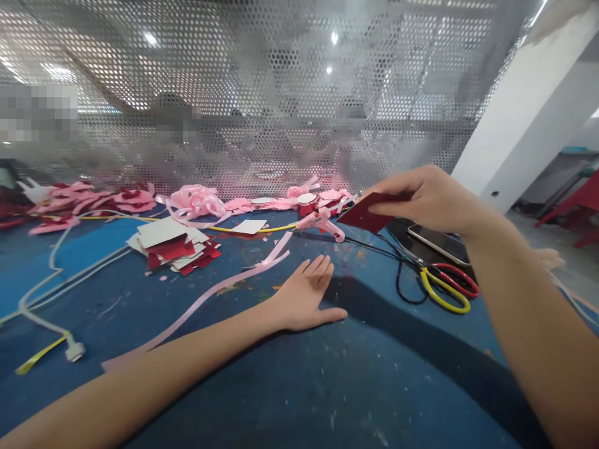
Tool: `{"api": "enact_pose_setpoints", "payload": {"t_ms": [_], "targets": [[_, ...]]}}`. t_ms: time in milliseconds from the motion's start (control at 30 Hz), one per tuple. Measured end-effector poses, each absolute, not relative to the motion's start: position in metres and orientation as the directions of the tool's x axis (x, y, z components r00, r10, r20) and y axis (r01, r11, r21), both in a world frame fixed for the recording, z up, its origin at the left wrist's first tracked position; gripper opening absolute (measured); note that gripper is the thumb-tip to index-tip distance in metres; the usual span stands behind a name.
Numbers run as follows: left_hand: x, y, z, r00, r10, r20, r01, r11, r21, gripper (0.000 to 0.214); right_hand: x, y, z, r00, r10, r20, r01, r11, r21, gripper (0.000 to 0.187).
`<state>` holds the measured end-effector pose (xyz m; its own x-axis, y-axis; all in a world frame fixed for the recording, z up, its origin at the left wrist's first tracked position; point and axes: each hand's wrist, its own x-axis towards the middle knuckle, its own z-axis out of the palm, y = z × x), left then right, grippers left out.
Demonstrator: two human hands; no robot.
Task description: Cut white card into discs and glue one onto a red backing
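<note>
1. While the left hand is laid palm down on the blue counter, a red card piece is pinched by the right hand and held in the air above the far right part of the counter.
2. The left hand's fingers are stretched out flat and kept close together, with the thumb set apart; nothing is held by it.
3. The red card piece is gripped at its right edge between thumb and fingers, and it is tilted, with its free corner pointing left.
4. A long pink ribbon strip is seen lying on the counter just beside the left hand, running away to the near left.
5. A pink glue gun is found lying just below and left of the card piece, on the counter.
6. Scissors with yellow and red handles are placed under the right forearm, near a phone lying flat.
7. A loose stack of card pieces, red and white, is spread well to the left of the left hand.
8. Heaps of pink ribbon are gathered along the far edge, against a perforated metal screen.
9. A white cable is trailed across the left of the counter.
</note>
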<state>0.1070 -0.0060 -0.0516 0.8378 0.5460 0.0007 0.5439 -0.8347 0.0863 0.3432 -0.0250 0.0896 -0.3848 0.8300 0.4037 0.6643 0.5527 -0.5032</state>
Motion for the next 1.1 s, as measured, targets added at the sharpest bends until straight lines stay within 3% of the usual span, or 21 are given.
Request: {"api": "enact_pose_setpoints", "payload": {"t_ms": [100, 267, 333, 367, 467, 533, 633, 733, 800, 867, 900, 967, 1033, 1100], "targets": [[0.116, -0.034, -0.048, 0.887, 0.461, 0.004, 0.457, -0.879, 0.138, 0.09, 0.338, -0.03, 0.092, -0.368, 0.817, 0.444, 0.675, 0.563, -0.477, 0.022], [0.133, -0.077, -0.041, 0.979, 0.195, 0.052, 0.167, -0.927, 0.337, 0.075, 0.322, -0.043, 0.087, -0.362, 0.803, 0.474, 0.783, 0.538, -0.313, 0.022], [0.132, -0.069, -0.038, 0.948, 0.303, 0.094, 0.25, -0.897, 0.365, 0.07, 0.332, -0.053, 0.082, -0.323, 0.818, 0.476, 0.833, 0.485, -0.267, 0.021], [0.129, -0.059, -0.038, 0.897, 0.427, 0.114, 0.365, -0.861, 0.353, 0.069, 0.341, -0.06, 0.079, -0.298, 0.828, 0.476, 0.852, 0.455, -0.258, 0.021], [0.126, -0.031, -0.042, 0.776, 0.627, 0.074, 0.599, -0.768, 0.224, 0.078, 0.379, -0.084, 0.076, -0.19, 0.864, 0.466, 0.892, 0.35, -0.286, 0.019], [0.134, -0.03, -0.047, 0.85, 0.526, 0.03, 0.514, -0.84, 0.175, 0.085, 0.403, -0.098, 0.08, -0.099, 0.89, 0.445, 0.914, 0.258, -0.312, 0.017], [0.161, -0.065, -0.051, 0.949, 0.316, 0.025, 0.304, -0.929, 0.212, 0.088, 0.419, -0.111, 0.098, 0.018, 0.875, 0.483, 0.948, 0.138, -0.286, 0.021], [0.188, -0.11, -0.042, 0.983, 0.177, 0.037, 0.152, -0.919, 0.362, 0.077, 0.413, -0.113, 0.12, 0.032, 0.831, 0.556, 0.954, 0.14, -0.264, 0.024], [0.19, -0.125, -0.031, 0.984, 0.164, 0.065, 0.111, -0.864, 0.49, 0.069, 0.404, -0.113, 0.132, -0.009, 0.816, 0.578, 0.942, 0.201, -0.268, 0.023], [0.173, -0.122, -0.021, 0.956, 0.279, 0.093, 0.19, -0.827, 0.528, 0.068, 0.398, -0.112, 0.138, -0.045, 0.8, 0.598, 0.932, 0.249, -0.263, 0.021], [0.159, -0.115, -0.018, 0.921, 0.374, 0.108, 0.277, -0.826, 0.491, 0.069, 0.397, -0.112, 0.139, -0.056, 0.793, 0.607, 0.928, 0.265, -0.26, 0.02], [0.124, -0.097, -0.018, 0.757, 0.634, 0.158, 0.564, -0.756, 0.332, 0.071, 0.398, -0.111, 0.138, -0.065, 0.787, 0.613, 0.917, 0.289, -0.274, 0.019], [0.091, -0.084, -0.027, 0.527, 0.836, 0.153, 0.816, -0.548, 0.186, 0.079, 0.402, -0.106, 0.131, -0.069, 0.792, 0.606, 0.902, 0.308, -0.301, 0.021], [0.075, -0.085, -0.038, 0.464, 0.881, 0.094, 0.878, -0.472, 0.084, 0.087, 0.401, -0.097, 0.12, -0.072, 0.805, 0.588, 0.895, 0.312, -0.318, 0.022]]}}
